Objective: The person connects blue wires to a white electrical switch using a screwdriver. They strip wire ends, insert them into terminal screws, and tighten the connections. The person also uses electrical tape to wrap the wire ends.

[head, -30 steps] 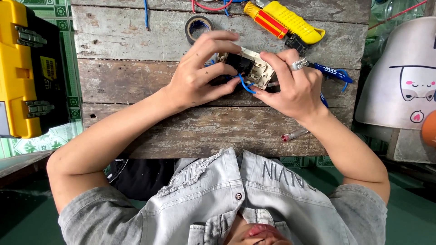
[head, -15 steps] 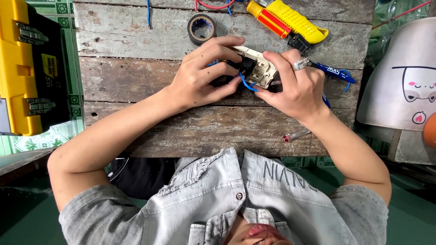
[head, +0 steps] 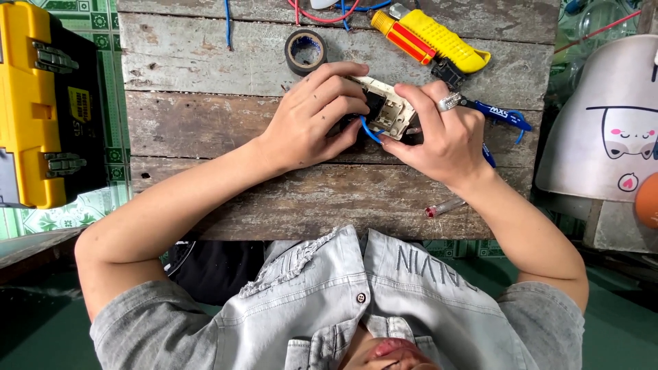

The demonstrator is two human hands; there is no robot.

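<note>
Both hands meet over a worn wooden table (head: 205, 144). My left hand (head: 308, 120) curls its fingers over the near side of a cream electrical switch module (head: 389, 108) with a black insert. My right hand (head: 449, 140), a ring on one finger, grips the module's other side. Its thumb and forefinger pinch a short blue wire (head: 370, 131) that bends into the module. The underside of the module is hidden by the fingers.
A black tape roll (head: 306, 51), a yellow-and-red screwdriver (head: 399, 33) and a yellow utility knife (head: 449, 42) lie at the far edge. Blue-handled pliers (head: 506, 116) and a small red-tipped tester (head: 444, 205) are at the right. A yellow toolbox (head: 38, 103) stands left, a white cartoon-faced dome (head: 610, 130) right.
Both hands stay on the switch module. The fingers shift a little around the blue wire, and the whole view has drifted slightly.
</note>
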